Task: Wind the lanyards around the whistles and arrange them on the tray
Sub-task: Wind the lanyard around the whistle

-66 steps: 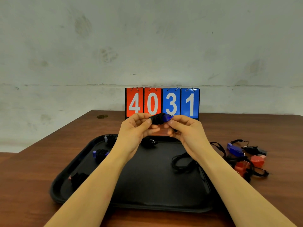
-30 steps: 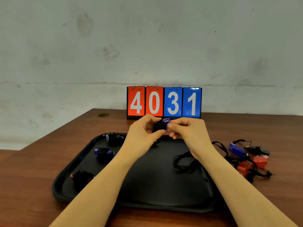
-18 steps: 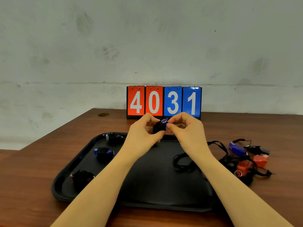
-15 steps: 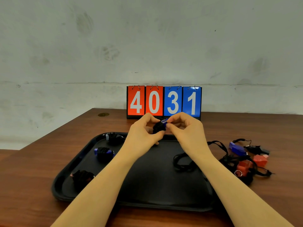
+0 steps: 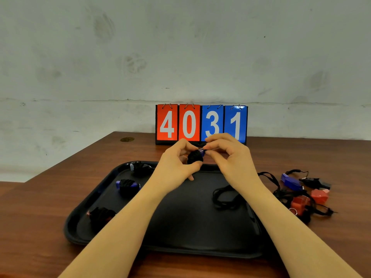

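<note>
- Brown wood-grain table (image 5: 50, 207): flat, smooth, faint sheen; carries everything listed.
- Black tray (image 5: 80, 219): rigid, shallow, rounded corners, raised lip, matte floor. Along its left side lie three wound whistles (image 5: 127, 186), each a compact bundle of black cord with a coloured plastic tip showing; spaced apart in a rough column.
- Left hand (image 5: 174, 167): fingers curled around the blue whistle (image 5: 195, 156), thumb beneath. The whistle is held above the tray's far edge, almost fully wrapped in black cord.
- Right hand (image 5: 230, 157): thumb and forefinger pinch at the whistle's blue end, where a small metal ring shows; other fingers curled.
- Handling, by judgement: light, hard plastic body; soft, limp woven cord that may spring loose unless its end is tucked. Best gripped across the wound middle.
- Loose black lanyard (image 5: 224, 197): slack loops on the tray's right half; its whistle cannot be made out.
- Unwound whistles (image 5: 301, 193): blue, red and black, blocky plastic, cords tangled, on the table right of the tray.
- Flip scoreboard (image 5: 200, 123): red and blue cards reading 4031, at the table's far edge.
</note>
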A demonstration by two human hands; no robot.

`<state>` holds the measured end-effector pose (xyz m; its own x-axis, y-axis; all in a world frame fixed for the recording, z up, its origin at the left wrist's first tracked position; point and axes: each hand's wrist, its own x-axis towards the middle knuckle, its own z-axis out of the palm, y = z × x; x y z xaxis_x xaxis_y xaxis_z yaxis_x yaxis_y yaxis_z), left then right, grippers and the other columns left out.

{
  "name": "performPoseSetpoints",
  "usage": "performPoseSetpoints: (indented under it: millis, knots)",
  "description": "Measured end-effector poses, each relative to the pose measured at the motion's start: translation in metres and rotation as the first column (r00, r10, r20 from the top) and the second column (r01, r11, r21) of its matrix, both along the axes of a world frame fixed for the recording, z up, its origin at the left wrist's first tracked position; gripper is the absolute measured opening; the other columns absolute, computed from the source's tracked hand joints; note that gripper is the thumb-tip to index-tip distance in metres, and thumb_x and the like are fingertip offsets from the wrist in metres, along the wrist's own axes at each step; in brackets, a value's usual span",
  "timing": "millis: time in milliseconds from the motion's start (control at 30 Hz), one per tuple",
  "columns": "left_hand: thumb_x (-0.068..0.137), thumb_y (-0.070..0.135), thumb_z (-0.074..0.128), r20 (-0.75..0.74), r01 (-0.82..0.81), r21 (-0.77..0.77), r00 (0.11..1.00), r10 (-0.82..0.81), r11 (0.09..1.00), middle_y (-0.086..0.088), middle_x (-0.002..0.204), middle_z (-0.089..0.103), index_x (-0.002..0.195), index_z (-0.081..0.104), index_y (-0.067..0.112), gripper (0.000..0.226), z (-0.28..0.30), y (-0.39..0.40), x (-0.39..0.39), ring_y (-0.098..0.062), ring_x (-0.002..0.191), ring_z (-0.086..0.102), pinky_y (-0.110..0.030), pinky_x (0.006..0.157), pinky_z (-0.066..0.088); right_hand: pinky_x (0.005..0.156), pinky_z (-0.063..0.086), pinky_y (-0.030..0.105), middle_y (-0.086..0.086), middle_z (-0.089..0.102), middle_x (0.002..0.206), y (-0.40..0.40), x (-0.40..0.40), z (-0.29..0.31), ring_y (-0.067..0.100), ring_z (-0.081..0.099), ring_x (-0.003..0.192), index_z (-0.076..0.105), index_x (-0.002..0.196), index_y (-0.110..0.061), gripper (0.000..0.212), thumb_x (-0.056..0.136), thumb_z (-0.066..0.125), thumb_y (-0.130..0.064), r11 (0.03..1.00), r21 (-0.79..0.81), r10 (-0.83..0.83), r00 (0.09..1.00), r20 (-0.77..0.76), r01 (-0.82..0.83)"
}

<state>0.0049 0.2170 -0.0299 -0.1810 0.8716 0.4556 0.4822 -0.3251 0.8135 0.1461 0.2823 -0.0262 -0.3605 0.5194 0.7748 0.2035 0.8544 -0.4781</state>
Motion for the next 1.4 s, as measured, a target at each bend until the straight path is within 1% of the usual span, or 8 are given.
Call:
performPoseSetpoints:
  millis: [300,533,700,967,1033,1133,1300,1400]
  knots:
    - [0.086,0.005,0.059,-0.059,0.043,-0.045,0.997,-0.046,0.998,-0.002,0.103,0.057,0.103,0.044,0.017,0.026,-0.0024,0.003,-0.0019,-0.005,0.059,0.057,-0.016,0.06,0.05,0.077,0.044,0.004,0.0,0.064,0.087,-0.0007,0.0006,0.0019,0.0,0.059,0.082,0.071,0.092,-0.007,0.014,0.082,0.064,0.001,0.999,-0.002,0.04,0.997,0.06,-0.04]
    - [0.094,0.016,0.047,0.052,0.052,-0.051,0.997,-0.049,0.997,-0.01,0.1,0.057,0.094,0.042,0.025,0.011,-0.0005,0.0054,0.0019,-0.008,0.058,0.048,-0.026,0.065,0.048,0.075,0.043,0.003,-0.001,0.064,0.087,-0.0029,0.0002,0.0025,0.001,0.058,0.087,0.069,0.091,-0.008,0.011,0.082,0.066,-0.004,0.997,-0.058,0.062,0.997,0.043,-0.06]
    - [0.092,0.01,0.048,0.124,0.035,-0.039,0.992,-0.03,0.999,-0.004,0.102,0.058,0.097,0.05,0.023,0.014,0.0006,0.0072,0.0016,-0.012,0.062,0.049,-0.025,0.061,0.045,0.08,0.046,0.008,-0.004,0.064,0.088,-0.0053,-0.0023,0.0016,0.002,0.06,0.085,0.069,0.093,-0.01,0.012,0.081,0.067,-0.006,0.998,-0.041,0.057,0.997,0.056,-0.055]
    - [0.089,0.001,0.045,0.297,0.046,-0.015,0.954,-0.039,0.999,0.001,0.079,0.057,0.083,0.055,0.012,0.016,0.0009,0.0085,0.0019,-0.025,0.081,0.047,-0.024,0.054,0.035,0.078,0.045,0.007,-0.016,0.058,0.084,-0.0061,-0.0061,0.0009,0.001,0.058,0.087,0.069,0.09,-0.012,0.012,0.08,0.068,-0.007,0.996,-0.032,0.083,0.994,0.065,-0.081]
    - [0.089,0.003,0.047,0.271,0.038,-0.024,0.962,-0.03,0.999,0.001,0.08,0.059,0.084,0.055,0.013,0.015,0.0004,0.0082,0.0016,-0.023,0.08,0.049,-0.022,0.055,0.035,0.078,0.045,0.007,-0.015,0.058,0.083,-0.0057,-0.0056,0.001,0.001,0.058,0.087,0.069,0.09,-0.012,0.012,0.08,0.068,-0.006,0.995,-0.05,0.095,0.994,0.062,-0.092]
    - [0.089,0.005,0.049,0.179,0.032,-0.017,0.983,-0.028,0.999,0.004,0.082,0.06,0.087,0.056,0.013,0.011,0.0006,0.0065,0.0017,-0.009,0.077,0.055,-0.016,0.059,0.036,0.078,0.047,0.01,-0.011,0.061,0.085,-0.0042,-0.0036,0.002,0.002,0.059,0.085,0.068,0.088,-0.016,0.013,0.079,0.069,-0.007,0.984,-0.138,0.118,0.991,0.061,-0.109]
    - [0.09,0.009,0.053,0.046,0.029,0.009,0.999,-0.03,1.0,0.011,0.076,0.056,0.089,0.056,0.013,0.006,0.0023,0.004,0.0003,0.009,0.057,0.051,-0.01,0.055,0.039,0.079,0.049,0.016,-0.006,0.065,0.087,-0.0022,0.0008,0.0042,0.006,0.061,0.084,0.067,0.086,-0.021,0.013,0.078,0.07,-0.012,0.965,-0.238,0.134,0.987,0.092,-0.109]
    - [0.089,0.011,0.054,-0.027,0.021,0.008,0.999,-0.021,1.0,0.008,0.085,0.061,0.086,0.056,0.019,0.009,0.0022,0.003,-0.0008,0.008,0.066,0.054,-0.01,0.061,0.04,0.079,0.05,0.019,-0.003,0.067,0.086,-0.0018,0.0031,0.0056,0.009,0.062,0.083,0.067,0.085,-0.022,0.013,0.077,0.072,-0.013,0.947,-0.296,0.166,0.981,0.105,-0.128]
